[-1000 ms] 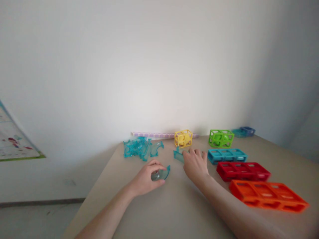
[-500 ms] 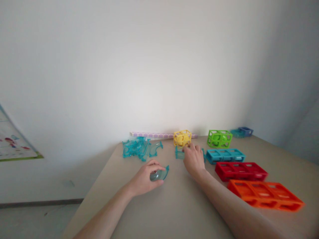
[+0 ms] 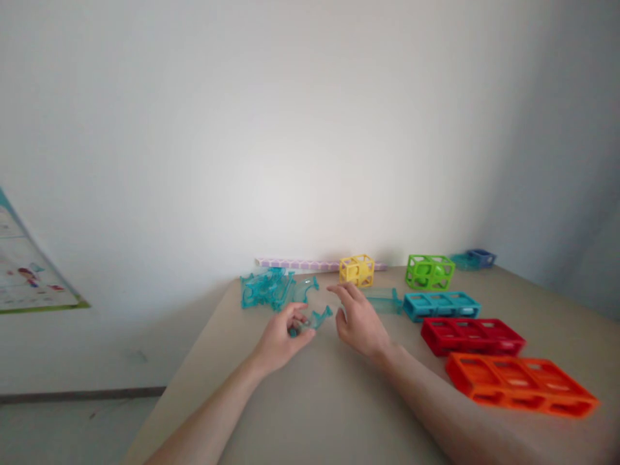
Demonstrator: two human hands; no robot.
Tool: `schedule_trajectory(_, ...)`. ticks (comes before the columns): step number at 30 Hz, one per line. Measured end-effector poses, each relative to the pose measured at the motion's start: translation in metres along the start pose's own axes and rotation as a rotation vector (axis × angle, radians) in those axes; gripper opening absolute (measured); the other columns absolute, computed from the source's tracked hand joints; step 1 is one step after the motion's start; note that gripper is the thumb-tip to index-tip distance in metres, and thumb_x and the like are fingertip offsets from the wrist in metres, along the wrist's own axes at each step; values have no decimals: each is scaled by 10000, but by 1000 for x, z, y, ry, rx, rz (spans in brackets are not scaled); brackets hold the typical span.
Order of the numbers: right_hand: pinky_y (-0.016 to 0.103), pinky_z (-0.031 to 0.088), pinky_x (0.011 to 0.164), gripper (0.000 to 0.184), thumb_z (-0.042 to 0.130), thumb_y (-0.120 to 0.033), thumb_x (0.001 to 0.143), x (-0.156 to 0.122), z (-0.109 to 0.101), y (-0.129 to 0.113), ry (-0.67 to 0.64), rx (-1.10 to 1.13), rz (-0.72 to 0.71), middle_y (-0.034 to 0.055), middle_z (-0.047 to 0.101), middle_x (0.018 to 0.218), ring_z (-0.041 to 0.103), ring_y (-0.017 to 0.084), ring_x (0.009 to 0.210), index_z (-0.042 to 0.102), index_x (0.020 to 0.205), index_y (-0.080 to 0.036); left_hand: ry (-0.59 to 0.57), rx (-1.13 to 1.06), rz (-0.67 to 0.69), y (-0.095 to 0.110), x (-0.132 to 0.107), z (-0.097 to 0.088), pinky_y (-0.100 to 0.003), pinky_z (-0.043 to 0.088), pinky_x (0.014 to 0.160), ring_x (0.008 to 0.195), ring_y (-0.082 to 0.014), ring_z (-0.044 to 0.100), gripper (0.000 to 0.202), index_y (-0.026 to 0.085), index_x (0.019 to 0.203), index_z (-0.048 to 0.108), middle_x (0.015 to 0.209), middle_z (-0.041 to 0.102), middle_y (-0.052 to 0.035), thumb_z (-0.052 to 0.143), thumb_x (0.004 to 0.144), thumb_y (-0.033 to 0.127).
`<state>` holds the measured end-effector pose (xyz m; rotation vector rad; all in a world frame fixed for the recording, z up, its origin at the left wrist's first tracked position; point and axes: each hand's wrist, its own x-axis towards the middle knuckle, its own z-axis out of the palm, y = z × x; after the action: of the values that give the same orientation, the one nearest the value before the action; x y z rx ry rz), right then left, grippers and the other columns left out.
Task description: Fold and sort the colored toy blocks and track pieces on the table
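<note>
My left hand point(image 3: 281, 335) is closed around a curved clear teal track piece point(image 3: 317, 319), lifted a little off the beige table point(image 3: 339, 400). My right hand point(image 3: 356, 320) hovers just to the right of it, fingers apart and pointing left toward the piece, holding nothing. A straight clear teal piece point(image 3: 383, 299) lies on the table just behind my right hand. A pile of several clear teal track pieces point(image 3: 271, 288) sits behind my left hand.
A yellow cage cube point(image 3: 357, 270) and a green cage cube point(image 3: 429, 271) stand at the back. To the right lie blue point(image 3: 440, 304), red point(image 3: 472, 334) and orange point(image 3: 520, 383) open frames. A purple strip point(image 3: 295, 263) runs along the wall. The table's left edge is near my left arm.
My right hand let go of the straight teal piece near the blue frame and came back left toward my left hand. My left hand raised the curved piece slightly.
</note>
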<state>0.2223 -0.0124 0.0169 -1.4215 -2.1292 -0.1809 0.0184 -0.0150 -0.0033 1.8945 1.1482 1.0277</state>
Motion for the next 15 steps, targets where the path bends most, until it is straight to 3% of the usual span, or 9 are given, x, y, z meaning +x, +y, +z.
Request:
schedule_trajectory(2,268,355,1013,571,530,-60,752,-4,0,-8,-13,154,-168,99,502,1254,472,181,1155,455,1309,-160,56,-180,-13,4,2,0,-281,482,701,745,-150,622,394,148,1121,540,881,646,-49,630,798,356)
schedule_trajectory(4,314,379,990,479,587,-154,783,-6,0,-14,-8,270,-252,111,526,1205,487,212,1123,487,1252,-152,70,-300,-27,7,3,1,-271,490,654,655,-139,618,362,141,1061,565,761,649,-26,614,818,405)
schedule_trajectory(7,290,433,827,205,608,-311,844,-7,1,-15,16,286,-183,81,596,1001,552,204,938,573,986,-166,89,-452,-88,5,5,0,-280,502,575,569,-145,614,408,128,993,593,702,641,-26,575,827,500)
schedule_trajectory(9,249,413,685,195,587,-364,869,-6,3,-12,40,258,-73,43,611,832,566,174,774,554,811,-181,190,-507,-135,-1,8,-3,-282,495,507,555,-156,619,461,131,973,589,772,651,-54,524,829,564)
schedule_trajectory(11,237,360,597,284,540,-411,897,-5,5,-10,76,229,43,14,595,703,546,152,646,517,717,-192,351,-404,-143,-10,11,-10,-261,462,452,526,-143,595,452,148,981,583,806,645,-54,514,823,566)
schedule_trajectory(13,241,323,569,347,485,-440,920,-5,7,-8,112,210,114,7,578,641,526,144,587,488,672,-198,472,-123,-91,-21,15,-17,-240,432,455,488,-113,536,378,170,1016,603,755,617,-17,560,810,484)
schedule_trajectory(15,246,304,561,369,461,-445,928,-5,7,-7,128,203,137,9,573,619,521,144,570,474,652,-200,461,165,-26,-32,18,-23,-257,455,553,516,-113,525,339,194,1066,637,714,605,8,610,780,376)
